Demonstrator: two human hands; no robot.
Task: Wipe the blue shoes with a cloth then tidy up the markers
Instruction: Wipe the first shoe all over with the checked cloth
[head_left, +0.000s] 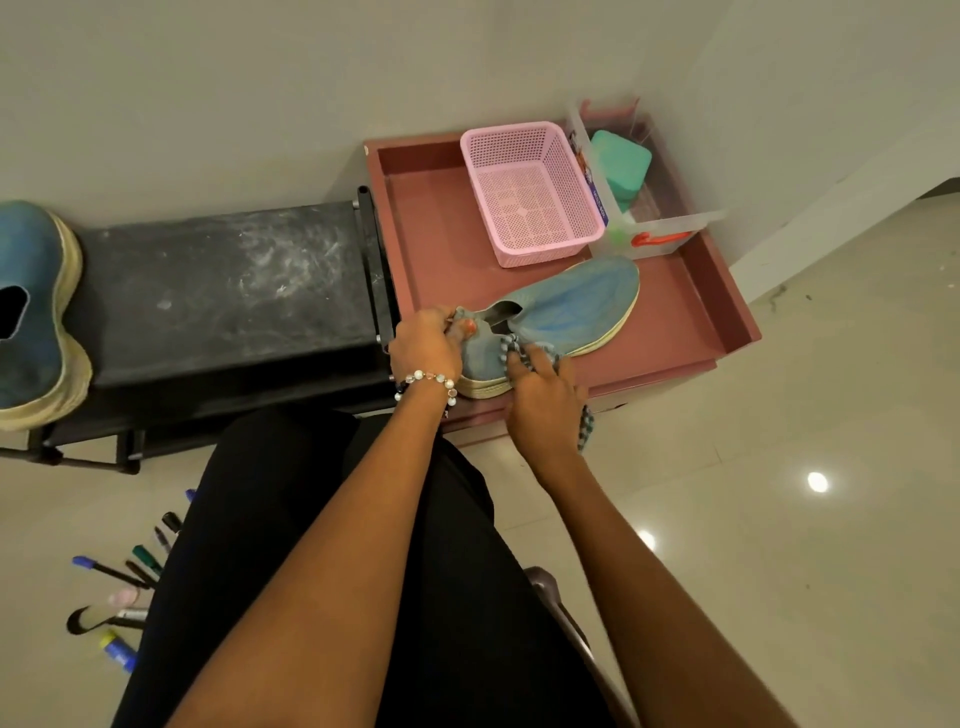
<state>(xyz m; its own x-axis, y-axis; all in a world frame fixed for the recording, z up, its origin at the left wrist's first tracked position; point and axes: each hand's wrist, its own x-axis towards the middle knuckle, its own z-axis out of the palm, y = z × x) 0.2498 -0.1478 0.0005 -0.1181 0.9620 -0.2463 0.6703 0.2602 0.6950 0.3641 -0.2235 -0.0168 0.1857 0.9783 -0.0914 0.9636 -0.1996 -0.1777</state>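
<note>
Wiping is where I am now: my left hand (426, 345) grips the heel collar of the faded blue canvas slip-on shoe (561, 317), fingers (451, 328) curled over the edge of its opening, while my right hand (545, 402) presses a blue-and-white striped cloth (514, 347) against the shoe's near side, fingers curled into the folds. A loose end of that cloth hangs past my right wrist. The shoe lies on the dusty-pink rimmed wooden counter (441, 244), toe pointing away from me, its pale woven rope sole showing along the near edge.

I judge the task to be in its first part. The second blue shoe (31, 312), same soft canvas and rope sole, sits well to the left of the pink counter on a black bench (223, 291) with a scuffed, chalky top; I cannot tell whether it has been wiped. The tidying looks untouched: the slim plastic markers (140, 561), capped in blue, green, black and pink, lie scattered on the glossy tiled floor (779, 467), left of my black-clad lap and well apart from the counter.

Behind the shoe on the counter stands a pink perforated plastic basket (530, 192), square and holding nothing I can see, a likely home for the markers. Just right of it sits a clear plastic organiser (660, 228) holding a teal rounded box (621, 161).
</note>
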